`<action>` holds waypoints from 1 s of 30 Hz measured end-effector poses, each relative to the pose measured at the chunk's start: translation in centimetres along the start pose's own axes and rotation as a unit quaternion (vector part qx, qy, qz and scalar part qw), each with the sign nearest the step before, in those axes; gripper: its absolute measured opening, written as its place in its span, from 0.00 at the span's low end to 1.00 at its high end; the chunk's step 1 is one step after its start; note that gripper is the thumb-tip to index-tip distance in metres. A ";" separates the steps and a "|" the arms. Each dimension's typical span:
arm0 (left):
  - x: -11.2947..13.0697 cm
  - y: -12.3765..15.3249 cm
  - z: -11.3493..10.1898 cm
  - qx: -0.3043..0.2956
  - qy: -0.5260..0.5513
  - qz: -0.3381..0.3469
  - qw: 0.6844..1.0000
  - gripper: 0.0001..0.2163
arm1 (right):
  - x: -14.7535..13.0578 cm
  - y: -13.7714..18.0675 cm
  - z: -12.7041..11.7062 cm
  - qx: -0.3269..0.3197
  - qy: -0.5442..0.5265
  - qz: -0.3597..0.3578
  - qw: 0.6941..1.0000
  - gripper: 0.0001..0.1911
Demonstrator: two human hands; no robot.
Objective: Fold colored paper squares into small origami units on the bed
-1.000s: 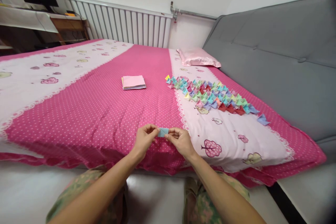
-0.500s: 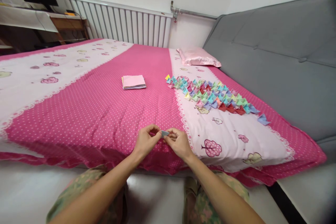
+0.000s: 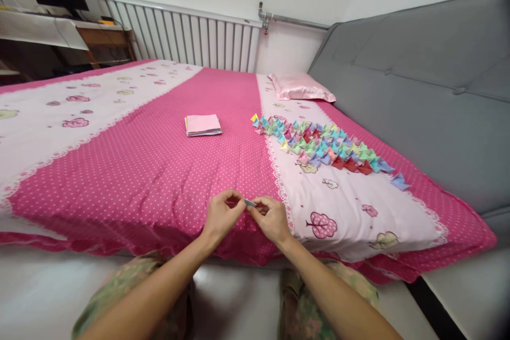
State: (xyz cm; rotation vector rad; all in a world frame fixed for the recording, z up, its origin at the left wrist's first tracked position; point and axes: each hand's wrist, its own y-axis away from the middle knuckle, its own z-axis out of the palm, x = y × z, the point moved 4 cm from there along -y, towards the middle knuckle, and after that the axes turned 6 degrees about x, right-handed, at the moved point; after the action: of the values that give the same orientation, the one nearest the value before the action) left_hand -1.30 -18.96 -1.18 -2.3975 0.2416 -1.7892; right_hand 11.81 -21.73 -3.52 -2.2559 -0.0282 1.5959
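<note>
My left hand [image 3: 220,214] and my right hand [image 3: 271,218] meet just above the near edge of the pink bed. Both pinch a small folded blue paper piece [image 3: 250,202] between their fingertips; only a thin sliver of it shows. Farther out on the bedsheet [image 3: 159,164] lies a flat stack of pink paper squares [image 3: 202,124]. To the right, several folded paper pieces in many colours [image 3: 319,144] lie in rows on the white strip of the sheet.
A pink satin pillow [image 3: 299,87] lies at the head of the bed by the grey padded headboard [image 3: 418,85]. A white radiator [image 3: 183,37] lines the far wall. A single blue folded piece [image 3: 399,181] sits apart at the right.
The blue paper showed as a wider strip between my hands; my fingers have come closer together and it has been folded down to a narrow sliver.
</note>
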 end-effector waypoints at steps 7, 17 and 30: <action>-0.4 -0.2 0.0 0.011 0.016 -0.016 1.000 0.03 | 0.5 0.1 0.3 -0.005 -0.028 0.015 0.999 0.05; 0.6 0.4 -0.2 0.004 -0.043 0.126 0.991 0.04 | -0.9 -0.2 0.0 -0.028 -0.094 0.010 0.995 0.08; 1.9 1.1 0.0 0.019 -0.099 0.240 0.966 0.04 | 0.1 -0.4 -0.1 -0.020 -0.181 0.066 0.981 0.09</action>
State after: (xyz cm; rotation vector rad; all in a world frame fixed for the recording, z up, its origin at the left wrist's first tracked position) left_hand -0.79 -20.40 0.42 -2.2185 0.6875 -1.3177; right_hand 12.05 -21.35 -3.50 -2.0021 -0.0052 2.0745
